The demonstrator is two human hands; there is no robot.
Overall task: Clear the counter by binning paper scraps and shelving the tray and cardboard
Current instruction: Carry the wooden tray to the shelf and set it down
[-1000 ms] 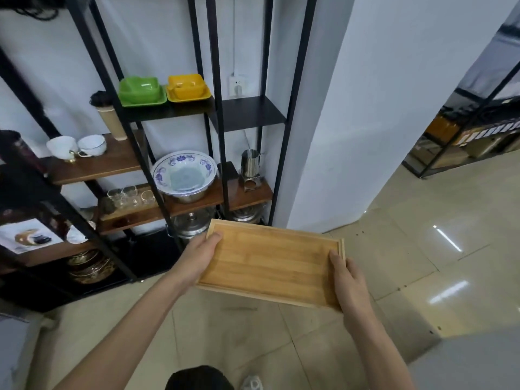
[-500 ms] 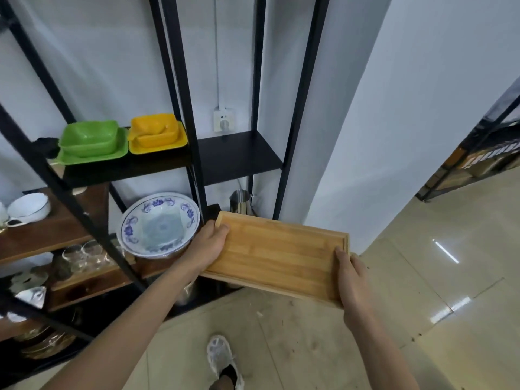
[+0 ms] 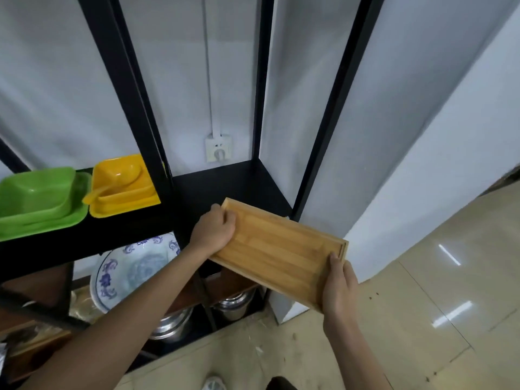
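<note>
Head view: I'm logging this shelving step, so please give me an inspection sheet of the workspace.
Surface: black shelf, bare behind the tray.
Job's things: wooden tray, far corner over the shelf; scraps and cardboard not seen.
Clutter: green dish, yellow dish, patterned bowl, metal pots.
Hands: left hand and right hand grip opposite ends.
Cables: cord up from wall socket.
Surroundings: white wall, tiled floor.

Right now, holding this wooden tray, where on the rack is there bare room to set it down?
The black shelf right of the yellow dish, below the wall socket and between the posts, is bare; the tray, held by the left hand and right hand, already overhangs it. Left of it the green dish and yellow dish fill the shelf. The shelf below holds a patterned bowl.
</note>
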